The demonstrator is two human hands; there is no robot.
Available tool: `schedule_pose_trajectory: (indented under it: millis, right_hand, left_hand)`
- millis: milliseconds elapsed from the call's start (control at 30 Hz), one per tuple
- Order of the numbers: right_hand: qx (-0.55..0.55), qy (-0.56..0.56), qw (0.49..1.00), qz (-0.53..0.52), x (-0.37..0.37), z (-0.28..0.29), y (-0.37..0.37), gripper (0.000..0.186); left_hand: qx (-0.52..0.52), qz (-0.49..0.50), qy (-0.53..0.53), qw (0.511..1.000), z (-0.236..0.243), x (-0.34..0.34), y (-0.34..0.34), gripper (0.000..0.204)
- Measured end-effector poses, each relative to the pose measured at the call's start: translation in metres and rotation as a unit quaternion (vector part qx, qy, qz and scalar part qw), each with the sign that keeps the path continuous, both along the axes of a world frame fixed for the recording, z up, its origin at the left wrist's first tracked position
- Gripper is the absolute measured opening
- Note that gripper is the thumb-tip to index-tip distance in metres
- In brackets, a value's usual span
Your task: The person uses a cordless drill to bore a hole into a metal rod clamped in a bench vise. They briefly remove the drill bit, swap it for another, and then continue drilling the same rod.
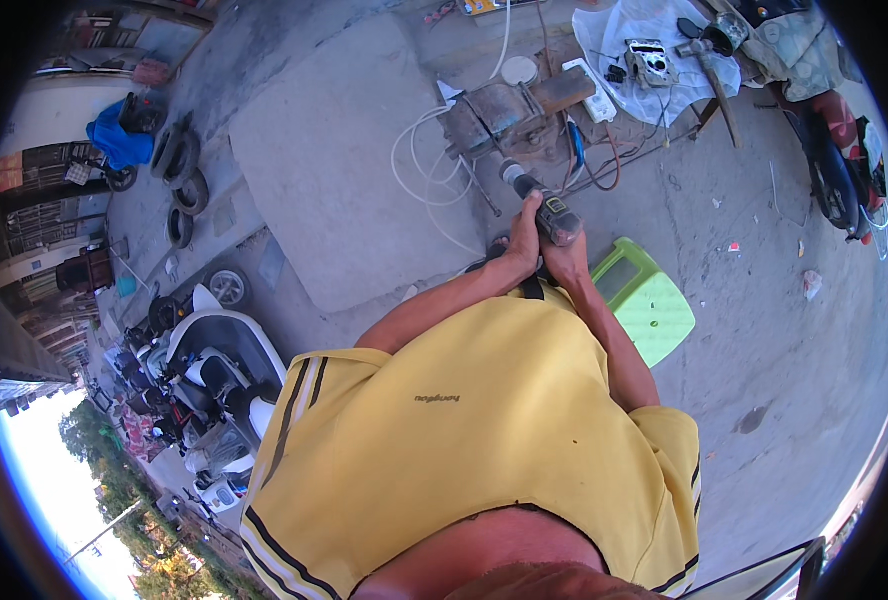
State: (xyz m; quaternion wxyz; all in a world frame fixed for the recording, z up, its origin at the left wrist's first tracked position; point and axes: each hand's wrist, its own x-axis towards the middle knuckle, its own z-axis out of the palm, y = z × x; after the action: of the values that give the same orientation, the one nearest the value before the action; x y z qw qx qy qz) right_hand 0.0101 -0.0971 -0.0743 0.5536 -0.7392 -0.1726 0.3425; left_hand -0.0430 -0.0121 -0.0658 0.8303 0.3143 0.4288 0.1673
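Note:
Both my hands are closed round a dark power drill (558, 215) in front of my body. My left hand (525, 235) wraps its left side, with the thumb up along the body. My right hand (565, 262) grips it from the right and below; part of its fingers is hidden. The drill's silver front end points away from me at a rusty bench vise (502, 108). Whether the tip touches the vise or a piece in it, I cannot tell. A blue-handled tool (576, 146) is just right of the vise.
Right of my hands stands a green plastic stool (656, 312). A white cable (396, 160) loops left of the vise. A white power strip (591, 92) and a metal engine part (650, 62) on plastic sheeting lie beyond. Tyres (192, 190) and scooters (226, 365) stand left.

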Motion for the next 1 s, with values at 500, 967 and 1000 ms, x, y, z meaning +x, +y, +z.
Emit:
schedule_pose_trajectory:
  millis: [500, 967, 1000]
  right_hand:
    - [0.028, -0.002, 1.0, -0.003, -0.002, 0.001, 0.001, 0.03]
    - [0.02, 0.0, 1.0, -0.015, -0.002, -0.001, 0.003, 0.031]
    - [0.019, -0.003, 1.0, -0.015, -0.001, -0.001, 0.003, 0.031]
  left_hand:
    - [0.015, -0.039, 0.017, 0.999, -0.017, -0.005, 0.004, 0.057]
    - [0.011, -0.041, 0.017, 0.999, -0.009, -0.004, 0.004, 0.058]
    - [0.011, -0.043, 0.014, 0.999, -0.01, -0.005, 0.005, 0.059]
